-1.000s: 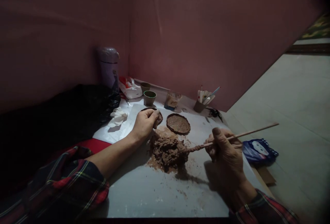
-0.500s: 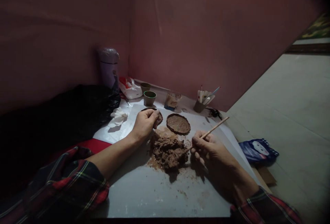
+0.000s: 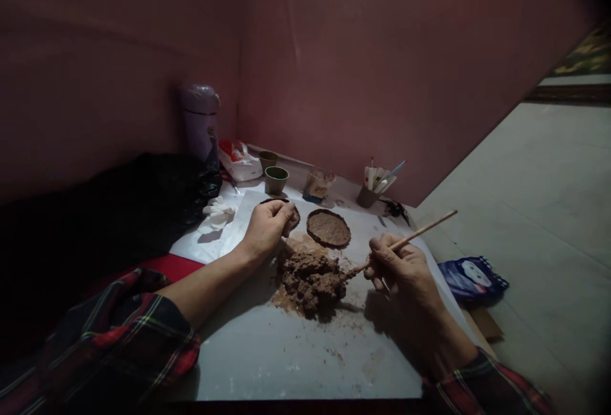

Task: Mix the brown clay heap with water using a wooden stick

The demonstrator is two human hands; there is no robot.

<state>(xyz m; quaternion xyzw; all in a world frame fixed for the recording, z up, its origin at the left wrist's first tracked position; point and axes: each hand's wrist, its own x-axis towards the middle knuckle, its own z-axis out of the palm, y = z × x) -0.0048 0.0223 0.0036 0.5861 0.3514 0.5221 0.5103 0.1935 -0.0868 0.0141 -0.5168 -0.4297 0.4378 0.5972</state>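
Observation:
A rough heap of wet brown clay-like material (image 3: 312,281) lies on the white sheet (image 3: 258,358). My right hand (image 3: 398,268) pinches a thin wooden stick (image 3: 424,229), whose clay-coated lower end touches the heap's right side. Behind the heap sits a round brown disc (image 3: 329,228) with a raised rim. A second round piece (image 3: 294,216) is partly hidden behind my left hand (image 3: 270,227). That hand is closed, thumb against fingers, at the heap's back left; whatever it may hold is too small to make out.
Two small cups (image 3: 276,181), a glass (image 3: 318,186) and a holder with pens (image 3: 369,196) stand at the back. A purple bottle (image 3: 200,128), white crumpled glove (image 3: 218,214) and black plastic (image 3: 143,205) are left. A blue pouch (image 3: 472,280) lies right.
My right hand has moved right with the stick, whose lower end has drawn toward the heap's edge and shows clay on it. My left hand has barely moved.

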